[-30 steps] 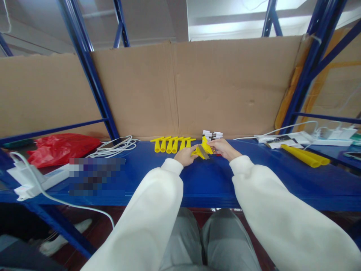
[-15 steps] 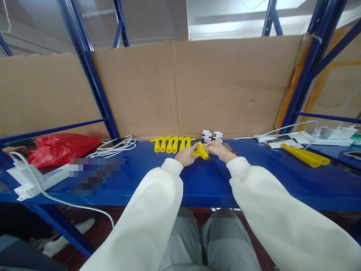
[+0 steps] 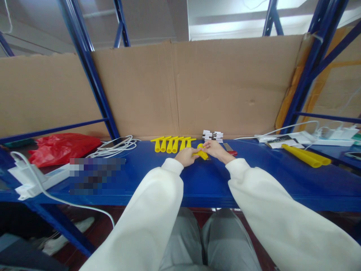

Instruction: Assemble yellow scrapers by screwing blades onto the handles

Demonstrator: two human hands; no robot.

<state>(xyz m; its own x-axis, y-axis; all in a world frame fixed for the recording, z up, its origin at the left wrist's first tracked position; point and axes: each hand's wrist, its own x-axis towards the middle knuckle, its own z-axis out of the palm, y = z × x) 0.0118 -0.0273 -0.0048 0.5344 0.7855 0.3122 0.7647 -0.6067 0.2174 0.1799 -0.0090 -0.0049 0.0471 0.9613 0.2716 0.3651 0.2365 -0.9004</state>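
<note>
Between my hands is a yellow plastic piece point(image 3: 203, 155), with a small greyish, blade-like edge showing at its lower right. My left hand point(image 3: 186, 156) grips it from the left, fingers closed. From the right, my right hand point(image 3: 214, 148) has its fingertips pinched at the top of the same piece; whether they hold anything smaller is hidden. Just right of that hand lies a red-handled tool with a flat metal blade point(image 3: 231, 152). A row of several yellow T-shaped plastic parts with hollow round ends point(image 3: 169, 146) stands behind my left hand.
Stacked black-and-white packets point(image 3: 213, 135) lie against the cardboard wall point(image 3: 225, 86). Two long yellow tubes point(image 3: 303, 156) rest at the right of the blue table point(image 3: 208, 188). Leftward are a coiled white cable point(image 3: 118, 146), a red plastic bag point(image 3: 63, 148) and a white power strip point(image 3: 56, 177).
The yellow piece has turned and tilted between my hands. My right hand has shifted slightly left and up, so more of the red-handled tool shows.
</note>
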